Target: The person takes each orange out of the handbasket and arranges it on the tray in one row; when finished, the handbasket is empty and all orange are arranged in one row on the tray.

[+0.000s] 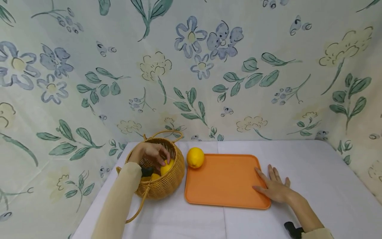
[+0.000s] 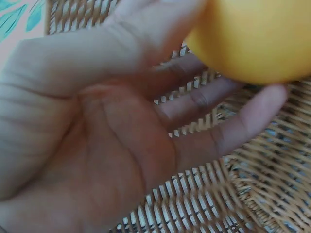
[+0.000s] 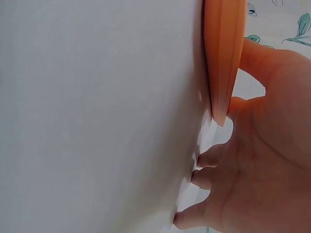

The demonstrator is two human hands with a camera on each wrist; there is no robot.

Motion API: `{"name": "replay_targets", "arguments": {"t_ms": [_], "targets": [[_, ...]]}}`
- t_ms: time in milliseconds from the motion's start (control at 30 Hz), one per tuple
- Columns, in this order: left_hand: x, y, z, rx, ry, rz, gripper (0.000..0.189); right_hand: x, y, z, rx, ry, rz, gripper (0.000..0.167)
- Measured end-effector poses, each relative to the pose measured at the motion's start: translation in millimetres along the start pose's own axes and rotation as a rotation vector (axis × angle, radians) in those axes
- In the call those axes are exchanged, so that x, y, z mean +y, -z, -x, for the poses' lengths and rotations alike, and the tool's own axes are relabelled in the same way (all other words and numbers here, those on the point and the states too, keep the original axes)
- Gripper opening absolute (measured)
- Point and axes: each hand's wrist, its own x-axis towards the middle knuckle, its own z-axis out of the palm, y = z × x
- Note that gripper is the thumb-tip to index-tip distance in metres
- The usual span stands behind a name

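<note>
My left hand [image 1: 153, 153] reaches into a round wicker basket [image 1: 167, 186] and holds a lemon [image 1: 166, 168] with its thumb and fingers. In the left wrist view that lemon [image 2: 257, 41] sits between the thumb and the curled fingertips, above the woven wicker. More yellow fruit [image 1: 154, 177] shows low in the basket, partly hidden. Another lemon [image 1: 195, 157] rests at the far left corner of an orange tray [image 1: 223, 181]. My right hand [image 1: 276, 188] lies spread at the tray's right edge, thumb and forefinger over the rim, the other fingertips down on the white cloth.
The basket's handles [image 1: 140, 207] stick out, one toward the near side. A white cloth [image 1: 322, 186] covers the table, and a floral curtain [image 1: 221, 99] hangs behind and along the sides. Something black [image 1: 293, 229] sits by the right wrist.
</note>
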Motion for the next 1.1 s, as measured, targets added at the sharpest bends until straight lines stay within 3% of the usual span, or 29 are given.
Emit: {"name": "replay_targets", "arguments": {"t_ms": [200, 367, 633, 900, 1100], "targets": [[0.6, 3.5, 5.6, 0.117, -0.015, 0.011, 0.011, -5.9, 3.1, 4.3, 0.009, 0.005, 0.001, 0.094], [2.1, 2.2, 4.5, 0.107, -0.015, 0.027, 0.019, -9.2, 5.4, 5.9, 0.008, 0.000, 0.008, 0.096], [0.4, 4.1, 1.9, 0.082, -0.036, 0.006, 0.017, -3.0, 2.7, 2.0, 0.003, -0.011, 0.002, 0.101], [-3.1, 6.2, 3.0, 0.055, -0.018, 0.009, 0.039, -8.4, 5.0, 4.2, 0.001, -0.022, 0.018, 0.097], [-7.1, 4.9, 5.3, 0.104, -0.022, 0.002, 0.039, -14.4, 7.8, 6.5, -0.009, -0.015, 0.035, 0.096]]}}
